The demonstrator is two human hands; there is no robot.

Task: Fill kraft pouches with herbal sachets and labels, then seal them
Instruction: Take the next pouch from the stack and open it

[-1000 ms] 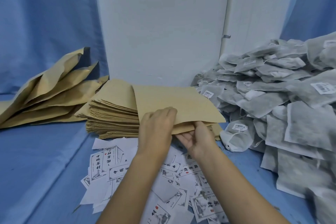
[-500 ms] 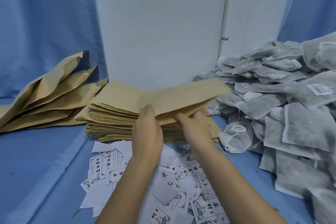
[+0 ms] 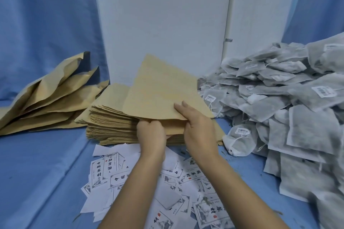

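1. Gripped at its near edge by both hands: kraft pouch (image 3: 160, 95), centre of the frame, far end tilted up off the stack (image 3: 109, 124) beneath. Left hand (image 3: 151, 134) curled tight round the lower near corner. Right hand (image 3: 197, 124) laid with fingers flat on the top face, thumb hidden under the edge, apparently pinching.
2. Looks flat, mouth not yet parted; probably the opening step, with nothing put inside so far.
3. Could bring up two pouches as one, given thin sheets packed close; impossible to rule out from this angle.
4. Could crease or tear at the mouth through too sharp a pull between the two grips.
5. Could drag the upper sheets of the stack forward onto the labels (image 3: 115, 169) at bottom centre, with left knuckles pressed against the stack's front.
6. Could start a slide in the sachets (image 3: 279, 98), heaped loose and steep at the right of the frame, just beside the stack; likely cause, a careless reach or a swing of the raised pouch.
7. Unlikely to disturb the puffed pouches (image 3: 52, 98) at the left, well apart.
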